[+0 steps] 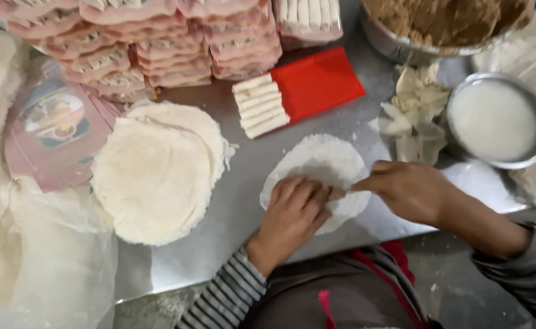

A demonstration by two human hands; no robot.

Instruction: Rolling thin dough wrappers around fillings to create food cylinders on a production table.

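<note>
A big shiny grey metal table [231,201] fills the view; at the far left sit stacked pink trays of rolled white sticks [146,42]; at the near left lies a crinkly clear plastic bag [54,256]; next to it rests a fat pile of round white thin wrappers [155,173]; past the middle lies a red flat tray half full of white rolls [298,91]; at the far right stands a large metal bowl of brown crumbly filling [445,24]; below it sits a small round metal dish of white paste [500,119].

One round white thin wrapper [320,164] lies flat in the middle of the table, just under both hands; to fold it well, I think the near edge should be tucked tight and even, with soft pressing so it does not tear.

The left hand [292,213] lies palm down, fingers curled narrow, pressing the near edge; the right hand [405,189] comes in from the right, fingers pinched narrow on that same edge, touching the left fingertips.
</note>
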